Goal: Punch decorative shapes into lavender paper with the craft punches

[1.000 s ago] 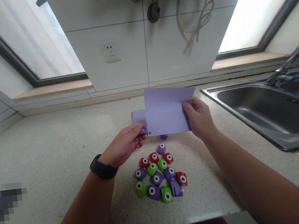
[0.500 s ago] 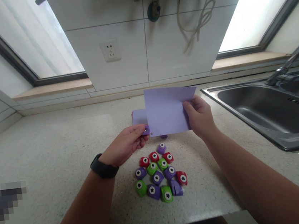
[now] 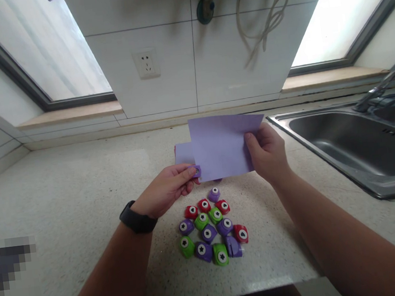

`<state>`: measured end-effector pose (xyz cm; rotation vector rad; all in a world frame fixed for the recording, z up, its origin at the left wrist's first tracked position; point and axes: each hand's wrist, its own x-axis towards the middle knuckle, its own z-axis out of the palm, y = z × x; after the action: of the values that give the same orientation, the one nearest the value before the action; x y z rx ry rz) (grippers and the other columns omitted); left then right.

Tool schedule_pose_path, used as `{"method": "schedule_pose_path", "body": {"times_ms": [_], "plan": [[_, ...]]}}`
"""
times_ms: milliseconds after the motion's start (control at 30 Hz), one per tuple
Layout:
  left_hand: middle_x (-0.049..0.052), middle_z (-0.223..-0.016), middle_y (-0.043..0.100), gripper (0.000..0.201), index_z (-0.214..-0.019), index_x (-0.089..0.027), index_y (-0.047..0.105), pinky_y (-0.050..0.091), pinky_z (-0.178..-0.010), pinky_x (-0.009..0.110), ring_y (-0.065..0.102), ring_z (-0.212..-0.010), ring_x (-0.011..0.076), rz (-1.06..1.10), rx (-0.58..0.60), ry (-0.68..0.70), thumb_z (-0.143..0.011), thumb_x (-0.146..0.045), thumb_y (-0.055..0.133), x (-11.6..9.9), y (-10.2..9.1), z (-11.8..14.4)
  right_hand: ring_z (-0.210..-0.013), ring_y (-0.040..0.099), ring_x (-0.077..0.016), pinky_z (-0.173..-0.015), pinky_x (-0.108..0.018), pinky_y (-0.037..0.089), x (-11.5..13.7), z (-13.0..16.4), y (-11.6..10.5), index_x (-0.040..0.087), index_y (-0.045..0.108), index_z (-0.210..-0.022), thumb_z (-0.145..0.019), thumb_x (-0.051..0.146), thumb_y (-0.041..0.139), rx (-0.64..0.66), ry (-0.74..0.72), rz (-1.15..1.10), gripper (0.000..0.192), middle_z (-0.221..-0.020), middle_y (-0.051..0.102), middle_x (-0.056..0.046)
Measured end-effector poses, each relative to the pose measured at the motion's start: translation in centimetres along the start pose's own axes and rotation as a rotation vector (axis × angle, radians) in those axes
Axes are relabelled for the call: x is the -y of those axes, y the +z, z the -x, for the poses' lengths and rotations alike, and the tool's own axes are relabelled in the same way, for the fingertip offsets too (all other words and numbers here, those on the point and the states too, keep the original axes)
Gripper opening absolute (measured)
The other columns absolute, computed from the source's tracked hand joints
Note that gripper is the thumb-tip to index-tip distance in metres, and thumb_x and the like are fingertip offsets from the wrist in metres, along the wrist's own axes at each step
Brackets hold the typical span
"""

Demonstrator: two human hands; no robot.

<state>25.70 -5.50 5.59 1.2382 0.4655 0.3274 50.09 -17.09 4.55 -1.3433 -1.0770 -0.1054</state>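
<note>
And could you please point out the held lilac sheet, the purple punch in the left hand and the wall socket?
Held lilac sheet (image 3: pixel 221 147), head view: middle of its face.
Held purple punch (image 3: pixel 198 171), head view: its exposed end.
Wall socket (image 3: pixel 147 64), head view: middle of its faceplate.

The counter (image 3: pixel 82 204) bears four red punches (image 3: pixel 204 205), four green punches (image 3: pixel 202 220), six purple punches (image 3: pixel 209 233) and one partly hidden purple object (image 3: pixel 218 180). One further purple punch (image 3: pixel 196 171) and one lilac sheet (image 3: pixel 222 147) are held; the paper (image 3: pixel 184 154) behind is uncountable. Two windows (image 3: pixel 51 50) and one wall socket (image 3: pixel 147 64) appear.
</note>
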Motion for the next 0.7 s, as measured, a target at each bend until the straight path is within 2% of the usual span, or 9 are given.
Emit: {"method": "schedule_pose_path", "body": {"times_ms": [167, 500, 700], "plan": [[0.001, -0.075, 0.059, 0.032, -0.083, -0.012, 0.069, 0.037, -0.059, 0.021, 0.048, -0.064, 0.0085, -0.008, 0.022, 0.016, -0.087, -0.043, 0.076, 0.08, -0.02, -0.06, -0.082, 0.065, -0.0209, -0.076, -0.037, 0.052, -0.13, 0.31, 0.37, 0.024, 0.064, -0.099, -0.094, 0.029, 0.06, 0.002, 0.004, 0.001, 0.008, -0.089, 0.069, -0.003], [0.006, -0.089, 0.069, 0.034, -0.091, -0.011, 0.073, 0.04, -0.066, 0.021, 0.05, -0.068, 0.008, -0.059, 0.046, -0.032, -0.09, -0.044, 0.075, 0.19, -0.29, 0.04, -0.08, 0.065, -0.0199, -0.074, -0.035, 0.052, -0.66, 0.14, 0.34, 0.022, 0.064, -0.1, -0.093, 0.026, 0.061, -0.033, -0.006, 0.014, 0.008, -0.088, 0.069, -0.003], [0.001, -0.074, 0.061, 0.037, -0.086, -0.012, 0.071, 0.038, -0.064, 0.023, 0.049, -0.066, 0.0096, -0.168, 0.022, -0.013, -0.09, -0.049, 0.071, 0.16, -0.12, 0.04, -0.082, 0.065, -0.0204, -0.075, -0.036, 0.052, -0.46, 0.12, 0.32, 0.022, 0.064, -0.101, -0.094, 0.029, 0.06, 0.008, 0.01, -0.011, 0.01, -0.089, 0.069, -0.003]]}}
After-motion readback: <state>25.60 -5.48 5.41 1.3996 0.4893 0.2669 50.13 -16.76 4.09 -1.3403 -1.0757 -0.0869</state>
